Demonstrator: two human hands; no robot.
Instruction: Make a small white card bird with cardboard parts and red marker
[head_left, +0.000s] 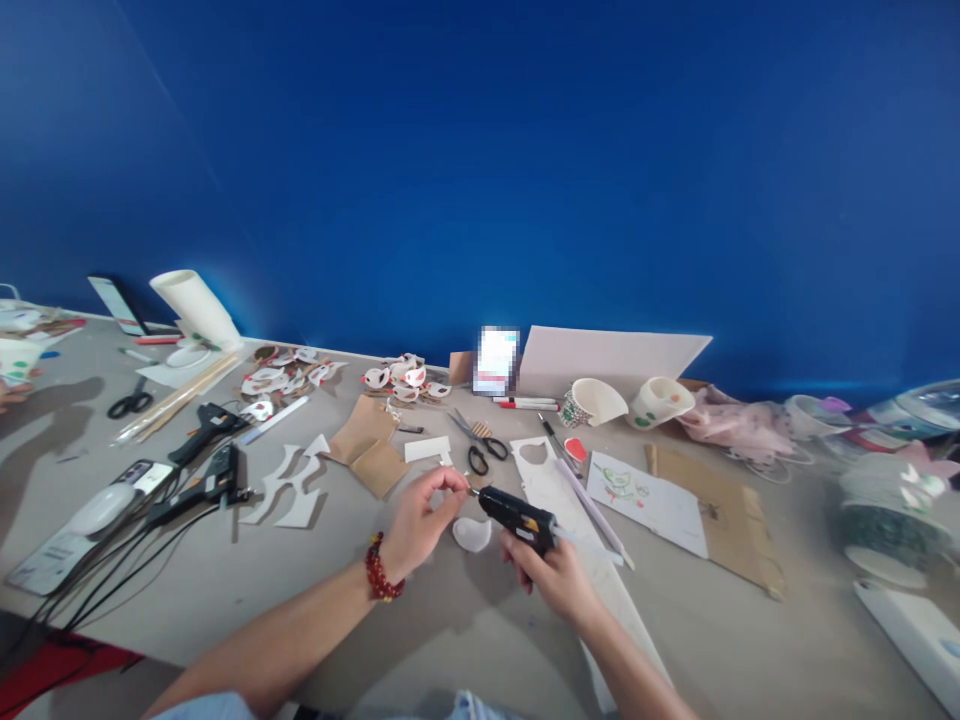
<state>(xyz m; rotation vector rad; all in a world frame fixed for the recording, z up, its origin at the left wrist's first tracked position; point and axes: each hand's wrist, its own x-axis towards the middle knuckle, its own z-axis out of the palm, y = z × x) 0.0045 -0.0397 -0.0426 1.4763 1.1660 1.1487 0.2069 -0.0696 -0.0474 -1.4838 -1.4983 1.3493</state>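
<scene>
My right hand grips a black glue gun by the handle, nozzle pointing left. My left hand, with a red bead bracelet on the wrist, is pinched right at the nozzle tip; whatever small piece it holds is too small to make out. A small white paper cutout lies on the grey table just below the nozzle, between both hands.
Scissors lie just behind the hands, beside brown card pieces and a long white strip. Two more glue guns with cables sit at left. Paper cups, red-and-white cutouts, a drawing sheet and cardboard spread around.
</scene>
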